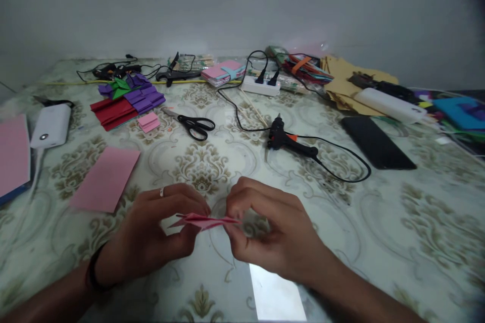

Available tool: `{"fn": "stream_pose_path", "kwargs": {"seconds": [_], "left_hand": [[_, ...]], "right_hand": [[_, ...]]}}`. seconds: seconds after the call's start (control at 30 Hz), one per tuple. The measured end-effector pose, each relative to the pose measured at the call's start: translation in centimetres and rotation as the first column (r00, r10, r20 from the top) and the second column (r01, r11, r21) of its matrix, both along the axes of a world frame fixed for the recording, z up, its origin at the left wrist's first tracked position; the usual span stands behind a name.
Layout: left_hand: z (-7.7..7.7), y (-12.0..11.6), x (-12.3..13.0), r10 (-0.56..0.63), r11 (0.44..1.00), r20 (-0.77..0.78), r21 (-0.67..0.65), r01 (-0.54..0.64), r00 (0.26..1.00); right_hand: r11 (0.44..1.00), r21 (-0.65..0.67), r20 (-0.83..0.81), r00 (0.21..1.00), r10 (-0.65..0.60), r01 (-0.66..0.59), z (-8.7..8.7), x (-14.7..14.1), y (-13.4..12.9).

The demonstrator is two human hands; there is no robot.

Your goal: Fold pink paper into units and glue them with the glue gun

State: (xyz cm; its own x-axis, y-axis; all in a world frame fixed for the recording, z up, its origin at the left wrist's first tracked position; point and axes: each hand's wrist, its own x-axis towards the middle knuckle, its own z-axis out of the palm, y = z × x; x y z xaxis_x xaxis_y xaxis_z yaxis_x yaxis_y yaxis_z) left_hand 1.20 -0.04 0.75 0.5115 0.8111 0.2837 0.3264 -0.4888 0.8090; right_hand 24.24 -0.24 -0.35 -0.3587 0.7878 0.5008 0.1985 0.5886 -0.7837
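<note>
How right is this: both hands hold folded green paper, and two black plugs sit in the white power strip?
Wrong colour: the head view shows folded pink paper in the left hand and right hand. Plugs and power strip: correct.

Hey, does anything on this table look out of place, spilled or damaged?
Nothing clearly spilled or damaged stands out. A bit untidy: the cord of the glue gun loops loosely near the phone. The pink paper in the left hand and right hand looks folded rather than crumpled.
</note>
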Motion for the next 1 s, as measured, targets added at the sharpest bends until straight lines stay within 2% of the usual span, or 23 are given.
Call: {"fn": "stream_pose_path", "kwargs": {"seconds": [0.17, 0.4, 0.67, 0.87, 1.0], "left_hand": [[0.5, 0.5, -0.4, 0.028, 0.997, 0.077, 0.065, -0.033, 0.997], [0.6, 0.3, -0.1, 0.063, 0.995, 0.108, 0.068, -0.070, 0.992], [0.5, 0.3, 0.1, 0.115, 0.985, 0.091, 0.117, -0.125, 0.989], [0.3, 0.2, 0.1, 0.127, 0.987, 0.100, 0.084, -0.135, 0.987], [0.6, 0.0, 0.2, 0.155, 0.986, 0.096, 0.042, -0.160, 0.983]], "right_hand": [[0.976, 0.219, 0.017, 1.000, -0.012, 0.008, 0.4, 0.2, 0.1], [0.933, 0.351, 0.032, 0.995, -0.096, 0.079, -0.3, 0.1, 0.0], [0.919, 0.387, 0.018, 0.996, -0.086, 0.072, -0.7, 0.2, -0.4], [0.930, 0.363, 0.055, 0.995, -0.080, 0.055, -0.9, 0.3, -0.3], [0.928, 0.361, 0.057, 0.992, -0.116, 0.088, -0.8, 0.2, -0.2]]}}
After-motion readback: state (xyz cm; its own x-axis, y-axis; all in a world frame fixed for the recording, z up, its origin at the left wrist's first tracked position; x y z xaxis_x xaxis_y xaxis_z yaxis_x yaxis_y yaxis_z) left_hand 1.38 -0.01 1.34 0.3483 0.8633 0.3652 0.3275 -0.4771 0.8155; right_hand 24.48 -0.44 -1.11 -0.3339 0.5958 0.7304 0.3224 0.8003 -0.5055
